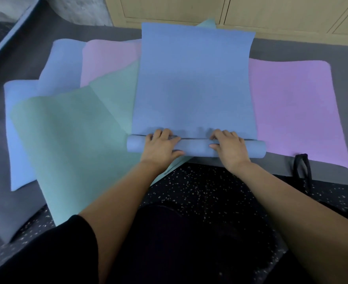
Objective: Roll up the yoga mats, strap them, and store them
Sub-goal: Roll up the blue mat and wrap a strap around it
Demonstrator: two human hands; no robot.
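A blue yoga mat [193, 83] lies flat in the middle, stretching away from me. Its near end is wound into a short roll [195, 149]. My left hand [161, 147] grips the left part of that roll, fingers curled over its top. My right hand [229, 148] grips the right part the same way, thumb on the near side. A black strap [302, 171] lies on the floor to the right of the roll.
Several other mats lie spread underneath and beside: a teal mat [72, 144] at left, a purple mat [296, 107] at right, a pink mat [109, 60] and another blue mat [19, 119] further left. Wooden cabinet doors [251, 11] stand at the back. Speckled black floor [199, 187] is near me.
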